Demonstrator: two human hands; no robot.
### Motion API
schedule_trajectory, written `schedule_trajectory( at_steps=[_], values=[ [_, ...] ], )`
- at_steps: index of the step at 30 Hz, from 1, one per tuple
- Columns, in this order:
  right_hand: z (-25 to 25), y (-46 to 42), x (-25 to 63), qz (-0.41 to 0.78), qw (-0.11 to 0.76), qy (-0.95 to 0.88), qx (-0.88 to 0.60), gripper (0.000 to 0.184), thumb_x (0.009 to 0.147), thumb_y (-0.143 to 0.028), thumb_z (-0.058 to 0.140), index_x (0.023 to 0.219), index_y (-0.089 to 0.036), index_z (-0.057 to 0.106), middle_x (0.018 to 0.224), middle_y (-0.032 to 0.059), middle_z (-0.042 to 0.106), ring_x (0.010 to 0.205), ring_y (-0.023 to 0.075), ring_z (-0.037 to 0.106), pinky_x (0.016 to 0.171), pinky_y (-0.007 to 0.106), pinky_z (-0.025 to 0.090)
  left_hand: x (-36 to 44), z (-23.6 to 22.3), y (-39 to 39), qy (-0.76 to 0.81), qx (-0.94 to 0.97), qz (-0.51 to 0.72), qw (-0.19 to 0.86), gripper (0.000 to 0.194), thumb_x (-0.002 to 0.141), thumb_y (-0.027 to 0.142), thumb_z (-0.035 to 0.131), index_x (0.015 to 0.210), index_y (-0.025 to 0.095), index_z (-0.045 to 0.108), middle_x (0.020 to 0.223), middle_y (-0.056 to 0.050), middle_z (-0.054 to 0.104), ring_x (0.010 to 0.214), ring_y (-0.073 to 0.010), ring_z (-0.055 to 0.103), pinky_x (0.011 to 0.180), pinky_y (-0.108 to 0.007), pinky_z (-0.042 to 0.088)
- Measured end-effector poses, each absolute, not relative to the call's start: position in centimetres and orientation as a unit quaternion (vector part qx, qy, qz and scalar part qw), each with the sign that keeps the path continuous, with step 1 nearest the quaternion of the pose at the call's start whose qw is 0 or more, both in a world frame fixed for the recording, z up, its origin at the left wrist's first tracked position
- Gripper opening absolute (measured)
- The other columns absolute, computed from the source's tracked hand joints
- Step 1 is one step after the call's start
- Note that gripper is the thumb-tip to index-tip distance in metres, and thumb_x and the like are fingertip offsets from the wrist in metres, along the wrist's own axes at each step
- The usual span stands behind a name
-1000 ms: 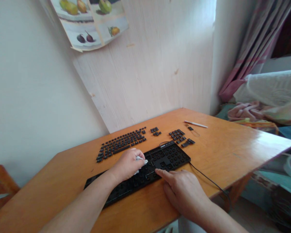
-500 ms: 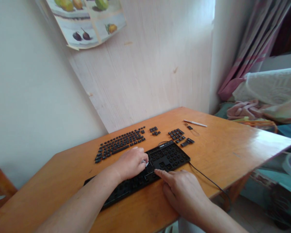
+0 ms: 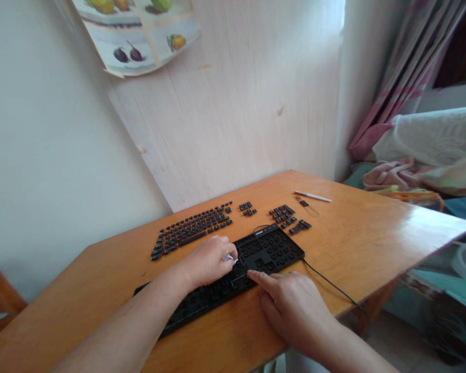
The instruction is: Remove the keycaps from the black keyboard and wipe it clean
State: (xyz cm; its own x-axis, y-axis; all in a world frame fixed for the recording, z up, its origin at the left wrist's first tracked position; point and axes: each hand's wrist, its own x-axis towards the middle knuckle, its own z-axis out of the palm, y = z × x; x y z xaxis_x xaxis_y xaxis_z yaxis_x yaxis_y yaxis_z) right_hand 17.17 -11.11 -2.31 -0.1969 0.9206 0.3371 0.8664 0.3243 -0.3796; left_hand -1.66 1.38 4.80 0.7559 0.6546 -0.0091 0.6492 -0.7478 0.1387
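A black keyboard base, its keycaps off and its sockets bare, lies slantwise on the wooden table. My left hand is over its middle, fingers closed on a small white wad that looks like tissue. Most of the wad is hidden in the fingers. My right hand rests at the keyboard's near edge, its index finger stretched out and touching the base, the other fingers loosely bent. Behind the keyboard, loose black keycaps are laid out in rows. My left forearm covers part of the keyboard's left side.
Smaller keycap groups lie farther right, including number keys. Beyond them are a white pen and a small dark item with a thin loop. The keyboard's cable runs over the table's near right edge.
Both hands keep nearly the same place on the keyboard. The white wad shows slightly more between my left fingers. The view has shifted very slightly.
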Motion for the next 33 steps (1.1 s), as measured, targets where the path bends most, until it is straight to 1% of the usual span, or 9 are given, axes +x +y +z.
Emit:
schedule_trajectory(
  at_steps=[4,12,16,20,22,25,28,30,33],
  values=[
    [-2.4,-11.1,17.1,0.055,0.264,-0.771,-0.577,0.043,0.088,-0.018,0.046,0.127,-0.029,0.062,0.086,0.0035,0.075,0.076,0.0199,0.07,0.067,0.028,0.044,-1.7,5.2,1.2,0.335,0.94,0.015,0.058,0.015,0.08,0.015,0.054,0.081,0.02,0.068,0.084,-0.004,0.063,0.084,-0.0186,0.058,0.076,-0.027,0.043],
    [-2.4,-11.2,17.1,0.055,0.265,-0.769,-0.579,0.042,0.089,-0.02,0.046,0.127,-0.029,0.062,0.085,0.0034,0.075,0.077,0.0203,0.07,0.067,0.028,0.043,-1.2,5.7,-0.1,0.303,0.953,-0.007,0.026,0.016,0.081,0.015,0.054,0.081,0.022,0.069,0.085,-0.005,0.062,0.085,-0.02,0.056,0.076,-0.03,0.043],
    [-2.5,-11.1,17.1,0.051,0.264,-0.77,-0.578,0.043,0.088,-0.02,0.046,0.127,-0.031,0.061,0.086,0.0024,0.075,0.077,0.0205,0.07,0.067,0.029,0.044,-0.2,5.7,-0.6,0.306,0.952,-0.016,0.003,0.016,0.081,0.016,0.055,0.077,0.021,0.07,0.082,-0.007,0.062,0.083,-0.022,0.055,0.073,-0.033,0.043],
    [-2.5,-11.0,17.2,0.047,0.266,-0.77,-0.578,0.043,0.088,-0.019,0.047,0.127,-0.03,0.062,0.086,0.0021,0.075,0.076,0.0194,0.07,0.065,0.028,0.043,0.7,6.3,-0.7,0.328,0.942,-0.044,-0.056,0.019,0.079,0.015,0.054,0.068,0.02,0.069,0.076,-0.01,0.063,0.081,-0.0253,0.056,0.073,-0.036,0.043],
    [-2.4,-11.0,17.2,0.047,0.268,-0.77,-0.577,0.042,0.088,-0.019,0.047,0.126,-0.03,0.062,0.085,0.0017,0.075,0.076,0.019,0.07,0.065,0.028,0.043,0.8,6.6,-0.4,0.346,0.934,-0.049,-0.071,0.019,0.077,0.015,0.054,0.07,0.02,0.071,0.077,-0.01,0.065,0.081,-0.0261,0.058,0.073,-0.037,0.044],
    [-2.3,-11.0,17.2,0.048,0.272,-0.77,-0.576,0.042,0.088,-0.019,0.047,0.125,-0.03,0.062,0.085,0.0012,0.075,0.074,0.0186,0.07,0.064,0.028,0.042,0.4,6.8,0.2,0.361,0.932,-0.042,-0.009,0.019,0.076,0.017,0.056,0.077,0.022,0.073,0.08,-0.007,0.068,0.079,-0.0234,0.061,0.072,-0.033,0.044],
    [-2.4,-11.1,17.2,0.05,0.274,-0.77,-0.574,0.042,0.088,-0.018,0.047,0.125,-0.03,0.062,0.084,0.001,0.075,0.074,0.0185,0.07,0.064,0.028,0.042,0.1,6.5,0.2,0.345,0.937,-0.035,0.05,0.02,0.075,0.017,0.056,0.079,0.023,0.074,0.082,-0.006,0.069,0.078,-0.0211,0.062,0.071,-0.03,0.044],
    [-2.5,-11.0,17.1,0.049,0.274,-0.771,-0.573,0.041,0.088,-0.019,0.047,0.125,-0.03,0.062,0.084,0.0008,0.075,0.074,0.0186,0.07,0.064,0.028,0.043,0.2,6.3,-0.1,0.349,0.935,-0.033,0.051,0.019,0.073,0.016,0.056,0.076,0.023,0.073,0.081,-0.006,0.069,0.078,-0.021,0.062,0.07,-0.03,0.044],
    [-2.6,-11.0,17.1,0.046,0.276,-0.768,-0.575,0.042,0.088,-0.019,0.047,0.125,-0.03,0.062,0.085,0.0011,0.075,0.075,0.0183,0.07,0.064,0.027,0.043,0.4,6.1,-0.4,0.384,0.923,-0.021,0.012,0.017,0.071,0.015,0.057,0.071,0.022,0.072,0.076,-0.006,0.068,0.076,-0.0217,0.061,0.067,-0.031,0.042]
  ],
)
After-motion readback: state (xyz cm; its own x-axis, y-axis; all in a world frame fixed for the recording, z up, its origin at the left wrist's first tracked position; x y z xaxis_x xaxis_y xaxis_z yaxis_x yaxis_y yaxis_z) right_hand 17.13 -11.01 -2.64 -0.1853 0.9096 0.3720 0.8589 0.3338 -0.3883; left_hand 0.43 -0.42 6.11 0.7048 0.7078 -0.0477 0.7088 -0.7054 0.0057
